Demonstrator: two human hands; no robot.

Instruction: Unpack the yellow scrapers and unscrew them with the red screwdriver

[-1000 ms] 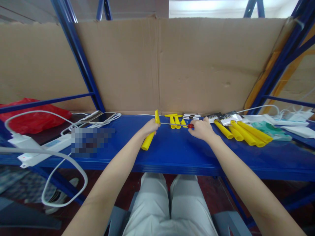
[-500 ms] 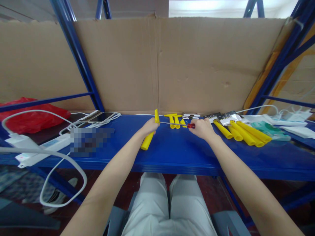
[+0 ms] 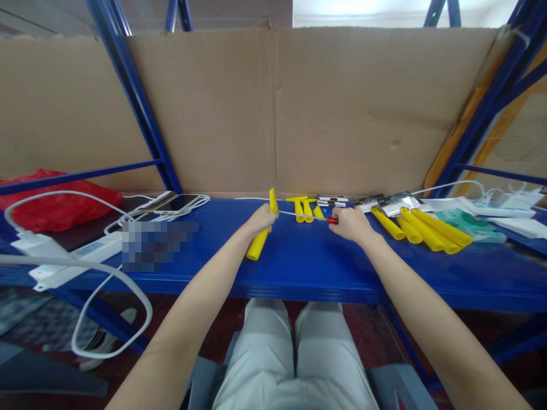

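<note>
My left hand [image 3: 262, 218] is closed around a yellow T-shaped plastic handle [image 3: 257, 246], whose round tube end sticks out below the fist toward me. In my right hand [image 3: 349, 222] is a screwdriver [image 3: 304, 215] with a red grip and a long metal shaft. The shaft points left, and its tip meets the head of the yellow handle beside my left fingers; the exact contact is too small to make out. Just behind the shaft lie several smaller-looking yellow T-shaped pieces [image 3: 307, 209] on the blue table.
Right of my right hand lie several yellow tubular handles [image 3: 429, 232] and black-and-silver flat packets [image 3: 399, 202]. A cardboard sheet [image 3: 273, 114] walls off the back of the blue table [image 3: 307, 273]. Leftward are a power strip [image 3: 77, 262], white cables, a phone-like device [image 3: 175, 203] and a red bag [image 3: 55, 199].
The screwdriver's grip end has dipped slightly, so the shaft slopes a little more. Both hands keep their hold in nearly the same place.
</note>
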